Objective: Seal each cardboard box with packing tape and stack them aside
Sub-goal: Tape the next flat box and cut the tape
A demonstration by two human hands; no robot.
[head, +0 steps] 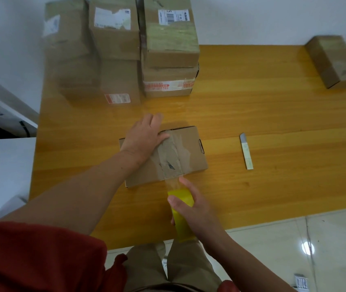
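The work looks well advanced. Beyond the cardboard box (187, 150) in hand, on its far side, stands a stack of boxes (125, 49) in two or three columns. Several of them show tape bands and labels, so I judge them sealed and set aside. Far off to the right of the box sits a lone box (336, 64) with a glossy band over its top (whether it is finished or waiting I cannot tell).

The box itself lies flat near the middle of the surface (252, 114). A clear strip of tape (173, 185) runs across its top seam and off its near edge to the yellow tape roll (181, 220), from which it has not yet been cut. What seems to be left is to press the strip down over the near side, sever it, perhaps add more strips, and then carry the box to the stack. A cutter blade (246, 151) lies to the right of the box, apart from it and within reach.

The left hand (144, 140) lies palm down on the left part of the box top. Its fingers are stretched toward the far edge and its thumb rests along the taped seam, pressing and steadying rather than gripping. The right hand (191, 205) is just on the near side of the box, wrapped round the roll with the thumb on its left face. The forefinger reaches forward beside the taut strip.
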